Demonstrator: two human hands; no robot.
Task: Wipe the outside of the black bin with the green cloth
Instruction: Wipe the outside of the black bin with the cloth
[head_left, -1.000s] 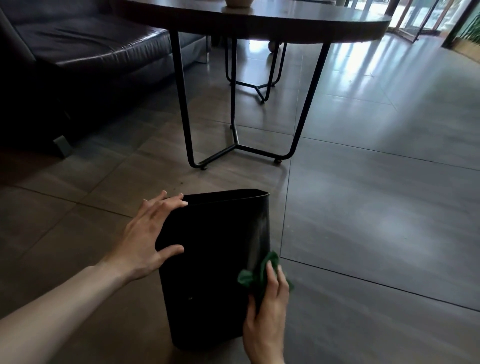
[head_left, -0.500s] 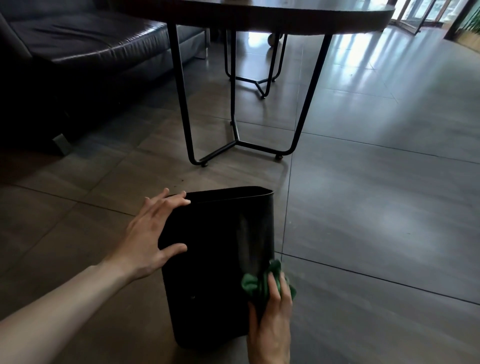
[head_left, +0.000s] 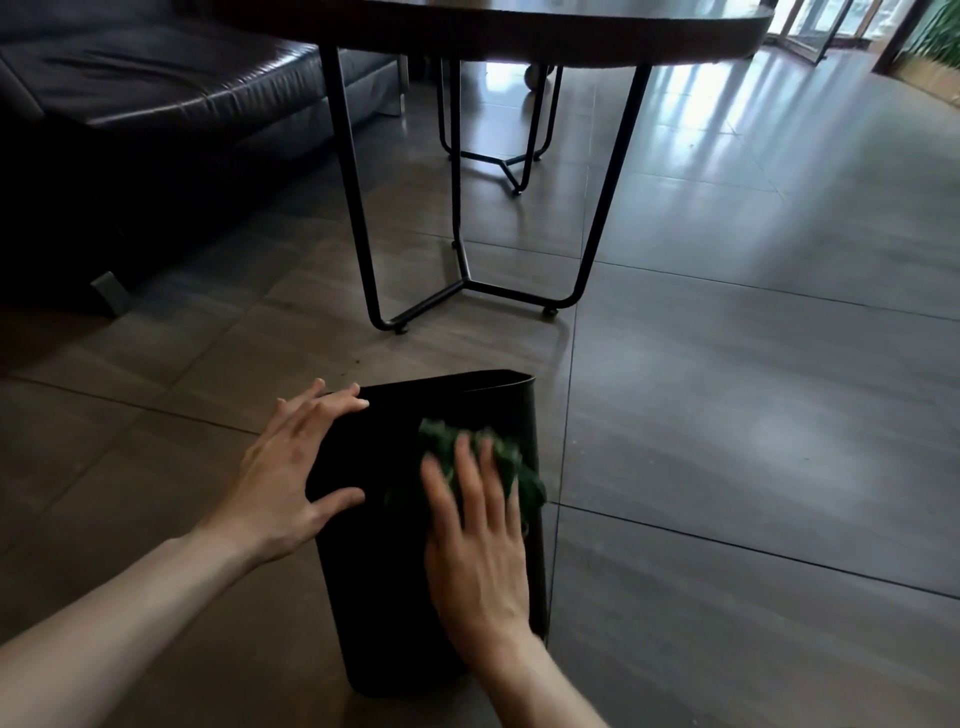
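Observation:
The black bin (head_left: 384, 587) stands upright on the tiled floor in front of me. My left hand (head_left: 291, 478) lies flat against its upper left corner, fingers spread over the rim and thumb on the near wall. My right hand (head_left: 480, 530) presses the crumpled green cloth (head_left: 511, 462) against the bin's near wall, high up toward the right edge. The cloth shows above and to the right of my fingers; the hand and cloth are motion-blurred.
A round dark table (head_left: 571, 26) on thin black metal legs (head_left: 358, 208) stands just beyond the bin. A dark leather sofa (head_left: 156, 93) fills the far left. A second metal frame (head_left: 498, 161) stands behind the table. Grey floor tiles (head_left: 753, 415) stretch to the right.
My right hand has swept the green cloth up from the bin's lower right edge onto the upper part of the near wall. My left hand has stayed on the upper left corner.

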